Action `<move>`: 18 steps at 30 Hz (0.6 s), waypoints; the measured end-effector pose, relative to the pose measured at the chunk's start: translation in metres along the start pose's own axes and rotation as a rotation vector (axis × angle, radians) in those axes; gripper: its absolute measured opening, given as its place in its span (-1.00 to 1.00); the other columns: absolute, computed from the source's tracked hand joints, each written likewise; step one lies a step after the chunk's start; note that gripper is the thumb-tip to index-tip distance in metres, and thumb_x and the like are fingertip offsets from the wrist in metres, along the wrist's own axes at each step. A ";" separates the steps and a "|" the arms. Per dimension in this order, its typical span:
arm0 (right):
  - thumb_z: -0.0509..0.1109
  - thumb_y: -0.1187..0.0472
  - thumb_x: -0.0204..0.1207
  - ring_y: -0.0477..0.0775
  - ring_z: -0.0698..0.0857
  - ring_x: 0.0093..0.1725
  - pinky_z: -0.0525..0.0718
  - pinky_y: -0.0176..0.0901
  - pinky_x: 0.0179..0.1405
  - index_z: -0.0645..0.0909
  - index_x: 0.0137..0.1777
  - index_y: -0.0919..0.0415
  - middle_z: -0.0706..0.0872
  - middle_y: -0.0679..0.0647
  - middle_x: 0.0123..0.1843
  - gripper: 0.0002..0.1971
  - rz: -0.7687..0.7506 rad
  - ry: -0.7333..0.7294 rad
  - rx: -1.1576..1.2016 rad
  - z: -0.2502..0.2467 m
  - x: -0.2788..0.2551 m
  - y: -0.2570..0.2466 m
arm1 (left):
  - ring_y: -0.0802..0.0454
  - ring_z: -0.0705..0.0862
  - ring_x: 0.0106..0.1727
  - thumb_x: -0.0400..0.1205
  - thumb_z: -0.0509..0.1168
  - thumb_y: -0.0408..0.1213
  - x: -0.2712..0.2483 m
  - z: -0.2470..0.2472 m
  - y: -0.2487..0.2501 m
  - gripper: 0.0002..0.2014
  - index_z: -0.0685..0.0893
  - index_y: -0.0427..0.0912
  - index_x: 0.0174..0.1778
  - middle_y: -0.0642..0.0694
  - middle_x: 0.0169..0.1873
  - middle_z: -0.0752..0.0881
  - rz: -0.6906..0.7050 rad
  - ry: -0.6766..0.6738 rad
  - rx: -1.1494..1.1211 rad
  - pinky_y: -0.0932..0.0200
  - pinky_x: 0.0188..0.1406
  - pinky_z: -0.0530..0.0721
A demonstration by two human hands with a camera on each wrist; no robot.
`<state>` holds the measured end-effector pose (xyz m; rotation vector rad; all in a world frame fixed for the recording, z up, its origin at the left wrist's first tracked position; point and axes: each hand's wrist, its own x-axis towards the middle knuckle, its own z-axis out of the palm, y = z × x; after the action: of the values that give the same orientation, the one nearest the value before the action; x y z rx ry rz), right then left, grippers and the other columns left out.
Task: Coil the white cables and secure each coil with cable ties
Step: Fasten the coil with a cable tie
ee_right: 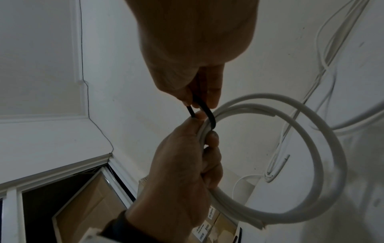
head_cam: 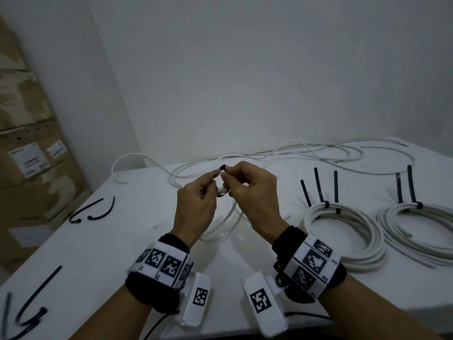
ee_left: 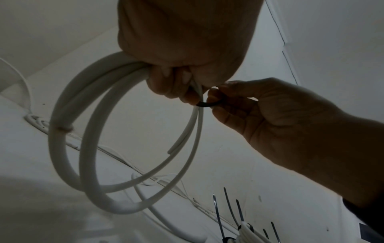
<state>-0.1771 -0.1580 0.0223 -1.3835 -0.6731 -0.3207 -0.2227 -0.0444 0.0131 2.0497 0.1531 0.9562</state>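
Above the white table (head_cam: 117,244) my left hand (head_cam: 212,178) grips a small coil of white cable (head_cam: 231,217), its fingers curled round the strands. In the left wrist view the coil (ee_left: 68,148) hangs below that left hand (ee_left: 172,85). A black cable tie (head_cam: 223,166) loops round the bundle. My right hand (head_cam: 226,172) pinches the tie near its head. From the right wrist camera the tie (ee_right: 209,116) runs from my right hand (ee_right: 199,102) down round the cable by the left hand's thumb (ee_right: 200,115).
Two tied coils (head_cam: 343,231) (head_cam: 421,224) lie at the right with black tie tails sticking up. Loose white cables (head_cam: 318,153) sprawl along the back edge. Spare black ties (head_cam: 98,209) (head_cam: 29,310) lie at the left. Cardboard boxes (head_cam: 29,143) stand beyond the left edge.
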 end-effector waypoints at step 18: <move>0.48 0.35 0.45 0.24 0.76 -0.29 0.72 0.21 -0.30 0.70 -0.23 0.34 0.74 -0.01 -0.40 -0.93 0.088 -0.128 -0.032 -0.008 0.008 0.000 | -0.28 0.56 -0.43 0.68 0.17 -0.42 0.000 -0.006 0.000 -0.68 0.76 -0.02 0.16 -0.06 -0.59 0.58 -0.010 -0.026 0.004 0.18 -0.45 0.54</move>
<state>-0.1691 -0.1647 0.0270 -1.4682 -0.7125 -0.1749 -0.2264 -0.0406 0.0149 2.0623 0.1510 0.9232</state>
